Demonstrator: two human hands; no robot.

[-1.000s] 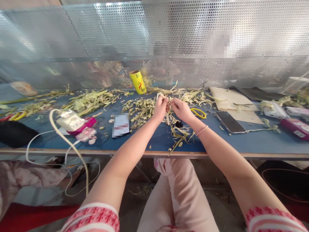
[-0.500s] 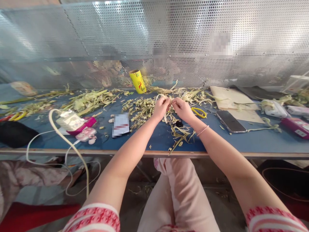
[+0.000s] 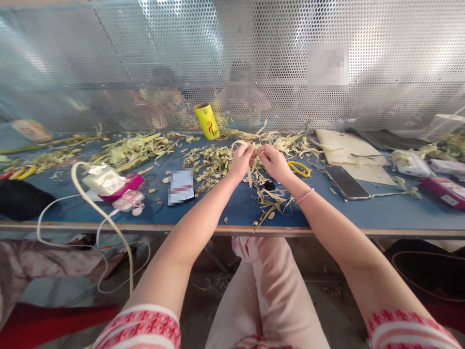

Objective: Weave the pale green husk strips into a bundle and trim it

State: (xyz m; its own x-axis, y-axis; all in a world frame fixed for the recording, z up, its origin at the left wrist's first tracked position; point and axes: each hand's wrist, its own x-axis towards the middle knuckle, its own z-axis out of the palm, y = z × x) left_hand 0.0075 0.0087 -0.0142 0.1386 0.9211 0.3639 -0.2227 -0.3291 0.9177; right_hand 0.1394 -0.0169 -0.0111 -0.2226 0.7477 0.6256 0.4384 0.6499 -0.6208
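A pale, flat plant strip (image 3: 250, 179) is pinched in my left hand (image 3: 240, 162); one end hangs below the fingers and a curl of it arches above them. Close beside it is my right hand (image 3: 272, 163), its thumb and fingers pressed together, a small gap from the left. What those fingertips hold, if anything, is too small to make out. Around and beneath both hands lies a heap of curled, dry greenish plant pieces (image 3: 214, 159). A yellow loop handle (image 3: 301, 168), perhaps of scissors, lies just right of my right hand.
A phone (image 3: 347, 182) and cardboard sheets (image 3: 341, 148) lie to the right on the blue table (image 3: 203, 220). A yellow tube (image 3: 207, 122) stands before the perforated metal panel (image 3: 276, 53). Leaf strips (image 3: 140, 148), a charger with cables (image 3: 109, 182) and a small packet (image 3: 181, 186) are left.
My hands have drawn slightly apart, and the strip's lower end now hangs more plainly below my left hand. The view has shifted a little.
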